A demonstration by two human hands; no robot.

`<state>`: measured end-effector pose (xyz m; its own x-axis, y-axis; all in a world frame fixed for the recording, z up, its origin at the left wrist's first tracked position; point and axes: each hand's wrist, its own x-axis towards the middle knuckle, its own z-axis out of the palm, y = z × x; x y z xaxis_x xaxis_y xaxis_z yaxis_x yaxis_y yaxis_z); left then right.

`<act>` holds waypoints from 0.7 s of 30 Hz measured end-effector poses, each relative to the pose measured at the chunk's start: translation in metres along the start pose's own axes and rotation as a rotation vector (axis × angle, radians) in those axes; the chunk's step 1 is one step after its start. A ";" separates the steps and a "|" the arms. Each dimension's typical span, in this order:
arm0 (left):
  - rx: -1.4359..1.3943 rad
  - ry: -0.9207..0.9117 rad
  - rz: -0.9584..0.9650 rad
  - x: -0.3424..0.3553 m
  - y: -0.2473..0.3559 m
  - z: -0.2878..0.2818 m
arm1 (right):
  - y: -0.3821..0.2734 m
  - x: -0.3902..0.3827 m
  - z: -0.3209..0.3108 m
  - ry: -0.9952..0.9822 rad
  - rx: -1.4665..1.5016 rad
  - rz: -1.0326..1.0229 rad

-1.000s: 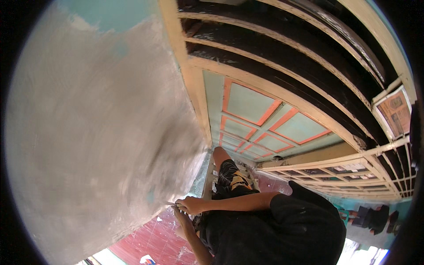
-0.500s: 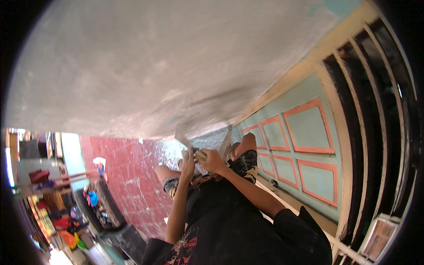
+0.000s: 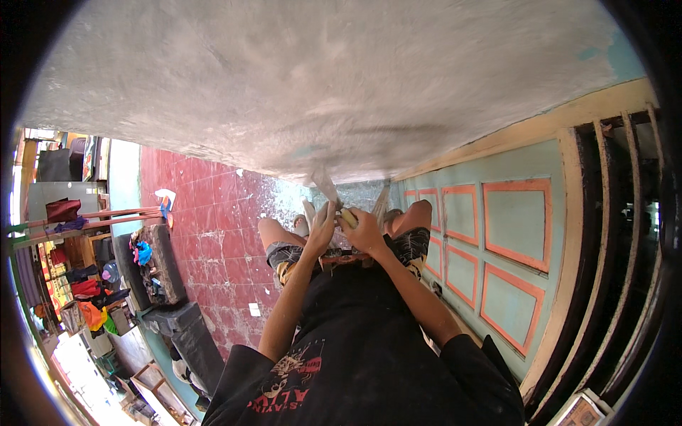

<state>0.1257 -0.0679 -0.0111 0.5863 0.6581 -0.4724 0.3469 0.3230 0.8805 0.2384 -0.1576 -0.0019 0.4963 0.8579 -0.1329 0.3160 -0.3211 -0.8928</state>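
Both hands meet in front of my knees, close to the plastered grey wall (image 3: 284,85). My left hand (image 3: 323,226) is closed around what looks like a putty knife; its flat, pale grey blade (image 3: 325,184) sticks up from the fingers toward the wall's foot. Beside it my right hand (image 3: 367,234) is closed on a short yellowish handle (image 3: 349,217). The fingers nearly touch, and whether handle and blade belong to one tool cannot be made out. Pale smears mark the left hand.
White specks are scattered over the red tiled floor (image 3: 213,248). To the right stand a pale green panelled door (image 3: 515,220) with orange trim and dark slats (image 3: 604,248). A dark bench (image 3: 192,348) and heaped clothes (image 3: 92,291) are at the left.
My view has turned, so the hands appear farther right and higher. Both hands stay close together, with the blade and handle still held.
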 end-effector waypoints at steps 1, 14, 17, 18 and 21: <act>-0.028 0.001 -0.032 0.000 0.002 0.000 | 0.003 -0.001 0.002 0.007 0.011 -0.010; -0.206 0.009 0.379 0.018 0.118 0.018 | -0.065 -0.007 -0.043 -0.191 0.963 0.058; -0.208 -0.034 0.445 0.008 0.182 0.011 | -0.099 0.002 -0.060 -0.202 0.886 -0.122; -0.140 -0.008 0.549 0.013 0.192 0.005 | -0.114 0.006 -0.064 -0.195 0.826 -0.146; -0.107 -0.019 0.640 0.018 0.224 -0.002 | -0.127 0.019 -0.072 -0.157 0.801 -0.171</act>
<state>0.2130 0.0176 0.1778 0.6664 0.7309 0.1472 -0.1494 -0.0625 0.9868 0.2661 -0.1296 0.1400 0.3562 0.9340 0.0267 -0.3233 0.1499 -0.9344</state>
